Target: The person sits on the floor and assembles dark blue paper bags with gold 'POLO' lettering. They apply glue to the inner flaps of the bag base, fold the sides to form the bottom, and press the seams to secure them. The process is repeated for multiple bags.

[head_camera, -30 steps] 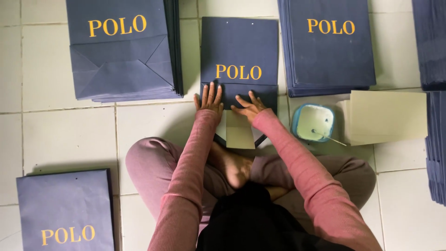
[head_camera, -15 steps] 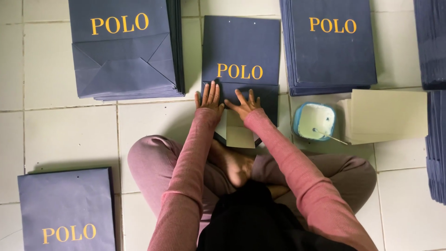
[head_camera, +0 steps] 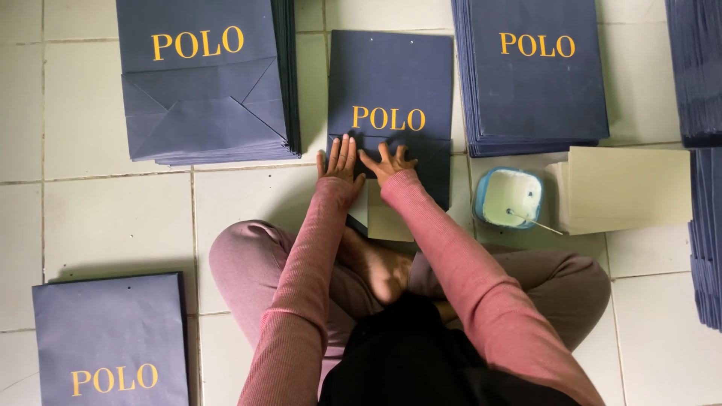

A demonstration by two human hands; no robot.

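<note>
A person sits cross-legged on a pale tiled floor [head_camera: 98,218], both hands pressed flat on a dark blue paper bag [head_camera: 391,83] that lies folded straight ahead at twelve o'clock. The left hand [head_camera: 340,159] rests palm down on the folded bottom flap, fingers straight and close together. The right hand [head_camera: 388,161] lies just beside it, fingers spread apart and thumb out wide, also flat on the flap. Neither hand grips anything; both only press.

The bag is thin, matte paper with sharp creases and gold lettering across its middle. It looks light and fairly stiff along the folds but easy to dent or crumple across the open face, so it would best be taken by the edges or by the folded bottom, where the layers are doubled. A cream card piece [head_camera: 385,218] pokes out from under its near edge, between the wrists.

At ten o'clock sits a thick stack of finished bags [head_camera: 203,90] with the diamond-shaped bottom fold showing on top. At one o'clock lies a stack of flat blue bags [head_camera: 538,75], and more blue sheets [head_camera: 703,158] run down the right edge at three o'clock. At two o'clock, close to the right forearm, stands a small round light blue tub [head_camera: 508,198] holding white paste, with a thin stick resting in it, and just beside it a pile of cream cards [head_camera: 628,188], smooth and square-cut. One more flat blue bag [head_camera: 109,342] lies at eight o'clock by the left knee.
</note>
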